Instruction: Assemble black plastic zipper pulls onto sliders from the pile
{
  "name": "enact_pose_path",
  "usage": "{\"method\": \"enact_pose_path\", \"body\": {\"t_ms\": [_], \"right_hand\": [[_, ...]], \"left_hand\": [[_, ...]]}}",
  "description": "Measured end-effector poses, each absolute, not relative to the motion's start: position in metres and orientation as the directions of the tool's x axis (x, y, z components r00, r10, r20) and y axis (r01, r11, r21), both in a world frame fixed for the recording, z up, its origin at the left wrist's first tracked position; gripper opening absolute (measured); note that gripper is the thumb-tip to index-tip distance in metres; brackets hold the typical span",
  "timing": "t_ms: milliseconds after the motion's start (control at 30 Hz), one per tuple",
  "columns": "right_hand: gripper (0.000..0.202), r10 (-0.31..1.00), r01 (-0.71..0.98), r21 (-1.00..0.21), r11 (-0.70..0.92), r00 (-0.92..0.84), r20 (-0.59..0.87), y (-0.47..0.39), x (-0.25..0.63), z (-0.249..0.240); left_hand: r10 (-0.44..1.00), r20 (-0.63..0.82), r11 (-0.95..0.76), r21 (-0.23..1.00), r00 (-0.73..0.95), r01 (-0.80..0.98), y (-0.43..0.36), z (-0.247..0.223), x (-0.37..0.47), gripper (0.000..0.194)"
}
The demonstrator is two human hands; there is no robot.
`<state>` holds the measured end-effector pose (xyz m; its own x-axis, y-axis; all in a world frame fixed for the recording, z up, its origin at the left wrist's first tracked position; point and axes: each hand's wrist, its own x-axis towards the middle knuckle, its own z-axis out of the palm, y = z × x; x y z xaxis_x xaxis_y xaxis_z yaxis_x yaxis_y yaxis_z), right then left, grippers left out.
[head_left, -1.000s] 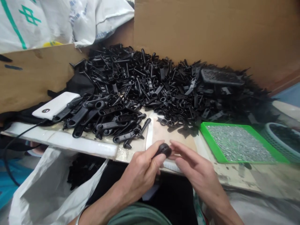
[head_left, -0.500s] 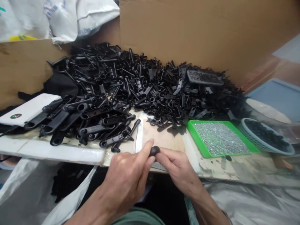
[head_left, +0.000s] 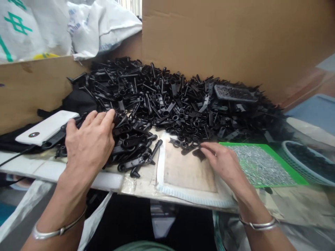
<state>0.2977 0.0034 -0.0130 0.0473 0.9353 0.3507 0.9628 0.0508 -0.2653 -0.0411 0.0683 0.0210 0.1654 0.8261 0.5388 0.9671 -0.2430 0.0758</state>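
Note:
My left hand lies over the group of larger black plastic arms at the left, its fingers slightly spread; whatever may be under the palm is hidden. My right hand is at the front edge of the heap of small black parts, its thumb and fingers closed on a flat black part. Between the hands a brown board rests on a white sheet.
A white device with a cable lies at the far left. Right of my right hand are a green tray of small metal pins and a round basket of black pieces. Cardboard walls stand behind, with a black tray on the heap.
My hands have parted from the small dark rounded piece they held together. The left has moved to the larger arms and the right to the heap's edge. The view has shifted slightly.

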Motion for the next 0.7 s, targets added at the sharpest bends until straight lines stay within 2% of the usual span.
{"method": "enact_pose_path", "body": {"t_ms": [267, 433, 567, 700], "right_hand": [[0.021, 0.943, 0.974, -0.18, 0.14, -0.076, 0.323, 0.054, 0.268, 0.002], [0.019, 0.919, 0.977, -0.097, 0.189, -0.141, 0.369, 0.087, 0.243, 0.008], [0.019, 0.896, 0.971, -0.018, 0.238, -0.212, 0.389, 0.115, 0.23, 0.003], [0.014, 0.892, 0.962, -0.01, 0.274, -0.251, 0.376, 0.132, 0.235, 0.005]], "left_hand": [[0.783, 0.59, -0.277, 0.051, 0.194, 0.96, 0.067, 0.019, -0.04, 0.04], [0.765, 0.615, -0.319, 0.102, 0.192, 0.942, 0.063, 0.016, -0.038, 0.041], [0.739, 0.641, -0.332, 0.074, 0.21, 0.94, 0.061, 0.015, -0.037, 0.039], [0.731, 0.645, -0.34, 0.062, 0.222, 0.938, 0.058, 0.017, -0.038, 0.034]]}}
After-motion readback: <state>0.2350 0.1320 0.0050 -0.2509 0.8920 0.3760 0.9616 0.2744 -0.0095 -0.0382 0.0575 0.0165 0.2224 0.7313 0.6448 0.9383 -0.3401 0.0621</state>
